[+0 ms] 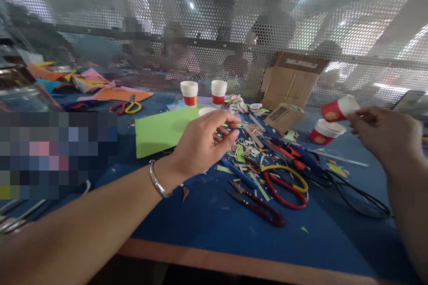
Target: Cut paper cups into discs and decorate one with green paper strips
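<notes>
At the right, my right hand point(389, 131) pinches a red and white paper cup point(337, 109) by its rim. That cup is tilted, just above another red and white paper cup point(327, 132) on the table. Above the middle of the table hovers my left hand point(209, 138), its fingers bent and the thumb apart from them, with nothing visible in it. Behind it lies a light green paper sheet point(160, 131), and a white cup rim point(206, 111) shows partly, the rest hidden by the hand. Two cup stacks, one left point(189, 93) and one right point(219, 92), stand farther back.
Paper scraps point(250, 156) litter the blue table point(200, 218). Among them lie thread snips point(257, 205), red-and-yellow-handled scissors point(284, 180) and a blue corded tool point(307, 158). More scissors point(125, 106) and coloured paper point(123, 93) lie left. A cardboard box point(290, 82) stands by the perforated screen.
</notes>
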The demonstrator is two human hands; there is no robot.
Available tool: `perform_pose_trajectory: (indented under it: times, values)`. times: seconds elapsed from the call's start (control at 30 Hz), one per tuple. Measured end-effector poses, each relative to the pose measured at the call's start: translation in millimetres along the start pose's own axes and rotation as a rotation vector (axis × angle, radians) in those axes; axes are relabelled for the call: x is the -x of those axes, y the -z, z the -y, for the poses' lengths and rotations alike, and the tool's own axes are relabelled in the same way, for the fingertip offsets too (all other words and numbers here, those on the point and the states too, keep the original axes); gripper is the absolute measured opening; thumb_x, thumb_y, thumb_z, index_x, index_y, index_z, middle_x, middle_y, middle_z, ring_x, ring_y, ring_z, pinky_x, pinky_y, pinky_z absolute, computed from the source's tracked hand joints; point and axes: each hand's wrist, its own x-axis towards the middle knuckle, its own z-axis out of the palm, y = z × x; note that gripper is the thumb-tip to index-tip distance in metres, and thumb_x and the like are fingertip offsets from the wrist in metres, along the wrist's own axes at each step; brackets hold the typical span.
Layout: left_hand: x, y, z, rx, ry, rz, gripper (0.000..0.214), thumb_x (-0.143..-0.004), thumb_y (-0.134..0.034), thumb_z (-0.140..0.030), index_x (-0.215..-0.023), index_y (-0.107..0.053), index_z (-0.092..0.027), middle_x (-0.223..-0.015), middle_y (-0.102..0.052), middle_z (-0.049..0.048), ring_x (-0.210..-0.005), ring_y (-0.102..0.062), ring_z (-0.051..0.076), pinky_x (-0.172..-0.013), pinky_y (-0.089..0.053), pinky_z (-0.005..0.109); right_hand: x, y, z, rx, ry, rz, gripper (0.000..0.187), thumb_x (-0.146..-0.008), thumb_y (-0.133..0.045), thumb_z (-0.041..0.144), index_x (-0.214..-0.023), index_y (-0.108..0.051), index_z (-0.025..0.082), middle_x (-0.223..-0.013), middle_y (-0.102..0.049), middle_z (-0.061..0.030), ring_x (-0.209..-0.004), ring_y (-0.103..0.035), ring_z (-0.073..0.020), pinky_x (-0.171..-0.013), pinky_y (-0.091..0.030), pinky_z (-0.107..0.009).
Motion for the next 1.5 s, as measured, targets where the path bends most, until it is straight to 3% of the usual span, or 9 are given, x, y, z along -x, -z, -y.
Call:
perform_pose_trajectory:
  times: [0.17,0.37,0.57,0.73,0.9,1.03,1.17,1.33,1.5]
  values:
    - [-4.4,13.2,7.0,-0.05,0.004,-0.119,0.014,-0.092,-0.064,-0.024,-0.105,-0.068,-0.018,-0.098,-0.074,0.0041,-0.083,-0.071,0.014,-0.069,-0.059,0.023,1.1,-5.8,-1.1,0.218,-0.097,0.163,0.039,-0.086,-0.05,0.046,-0.099,-0.075,0.019,-0.087,-0.078,-0.0147,-0.077,-0.069,-0.0315,-0.059,-0.041,-0.036]
    - [-16.9,36.7,43.5,-0.231,0.079,-0.327,0.015,-0.088,-0.066,-0.023,-0.102,-0.066,-0.02,-0.109,-0.072,0.0073,-0.098,-0.068,0.021,-0.082,-0.057,0.035,3.4,-7.3,4.2,0.334,-0.12,0.258,0.046,-0.089,-0.042,0.05,-0.107,-0.075,0.023,-0.103,-0.077,-0.0171,-0.084,-0.068,-0.0344,-0.057,-0.04,-0.037]
    - [-15.1,27.7,70.9,-0.395,0.197,-0.133,0.045,-0.077,-0.08,-0.034,-0.112,-0.056,-0.02,-0.121,-0.067,0.0124,-0.118,-0.06,0.033,-0.104,-0.042,0.054,4.4,-4.3,9.1,0.387,-0.123,0.296,0.043,-0.088,-0.043,0.048,-0.105,-0.075,0.025,-0.109,-0.075,-0.0173,-0.091,-0.069,-0.037,-0.056,-0.04,-0.038]
    - [-12.8,12.8,81.4,-0.229,0.303,0.003,0.077,-0.07,-0.084,-0.041,-0.132,-0.043,-0.021,-0.142,-0.055,0.0177,-0.129,-0.055,0.036,-0.104,-0.044,0.054,7.6,-2.4,11.3,0.376,-0.087,0.311,0.042,-0.087,-0.045,0.047,-0.109,-0.074,0.026,-0.112,-0.075,-0.0165,-0.091,-0.068,-0.0354,-0.057,-0.039,-0.037]
    - [-16.7,8.1,92.0,-0.045,0.378,-0.024,0.059,-0.071,-0.083,-0.04,-0.119,-0.052,-0.021,-0.12,-0.067,0.0125,-0.109,-0.066,0.032,-0.098,-0.048,0.052,10.4,-4.2,11.3,0.317,-0.06,0.287,0.042,-0.085,-0.051,0.046,-0.111,-0.075,0.024,-0.109,-0.076,-0.0159,-0.086,-0.067,-0.0323,-0.058,-0.039,-0.037]
    - [-18.0,6.0,88.4,0.164,0.428,-0.126,0.052,-0.077,-0.079,-0.044,-0.117,-0.055,-0.021,-0.119,-0.065,0.0099,-0.107,-0.065,0.026,-0.096,-0.051,0.045,11.8,-2.4,17.2,0.28,-0.079,0.17,0.046,-0.09,-0.044,0.045,-0.118,-0.073,0.023,-0.117,-0.073,-0.016,-0.094,-0.066,-0.0326,-0.064,-0.042,-0.039]
    - [-16.8,3.5,73.6,0.46,0.502,-0.131,0.058,-0.075,-0.082,-0.043,-0.123,-0.054,-0.023,-0.115,-0.065,0.0078,-0.107,-0.063,0.025,-0.091,-0.053,0.041,13.2,-1.3,21.8,0.258,-0.11,0.194,0.047,-0.088,-0.047,0.048,-0.115,-0.077,0.024,-0.113,-0.074,-0.0177,-0.086,-0.066,-0.0341,-0.061,-0.039,-0.039]
    - [-17.1,3.1,60.1,0.511,0.498,-0.199,0.057,-0.075,-0.082,-0.039,-0.122,-0.053,-0.025,-0.116,-0.064,0.0066,-0.1,-0.064,0.021,-0.086,-0.054,0.035,12.2,-6.6,13.8,0.217,-0.151,0.231,0.047,-0.085,-0.053,0.048,-0.112,-0.08,0.021,-0.107,-0.075,-0.0195,-0.078,-0.065,-0.0312,-0.06,-0.039,-0.038]
    - [-17.2,4.9,55.4,0.514,0.451,-0.26,0.056,-0.075,-0.083,-0.038,-0.12,-0.053,-0.025,-0.108,-0.062,0.0048,-0.096,-0.065,0.02,-0.082,-0.055,0.034,8.4,-8.9,6.7,0.112,-0.16,0.129,0.045,-0.085,-0.052,0.045,-0.107,-0.08,0.018,-0.094,-0.078,-0.0158,-0.088,-0.067,-0.0335,-0.068,-0.043,-0.039]
